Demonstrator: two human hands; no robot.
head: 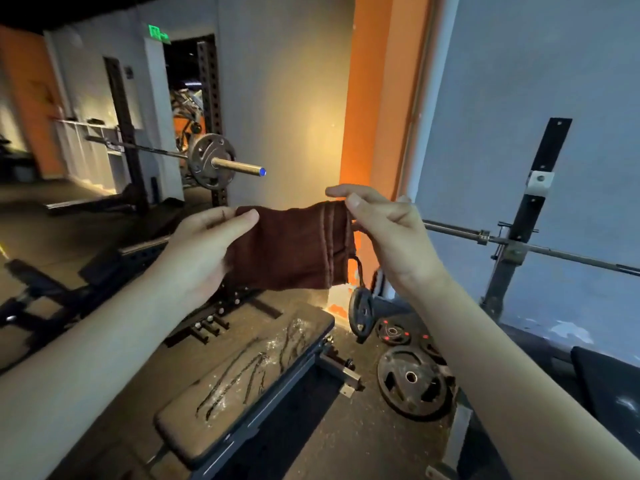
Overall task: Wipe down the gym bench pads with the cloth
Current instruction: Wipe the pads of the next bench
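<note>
A dark brown cloth (pixel 294 247) hangs stretched in the air between my two hands. My left hand (pixel 204 247) grips its left edge with the thumb on top. My right hand (pixel 384 230) pinches its upper right corner between thumb and fingers. Below the cloth stands a flat gym bench pad (pixel 249 386), brown and dusty, with dark finger streaks and white powder across its top. The cloth is well above the pad and does not touch it.
Weight plates (pixel 412 382) lie on the floor right of the bench, one plate (pixel 360 313) standing on edge. A loaded barbell (pixel 211 161) sits in a rack at the back left. Another bar (pixel 519 244) rests on uprights at the right. An incline bench (pixel 52 289) stands at left.
</note>
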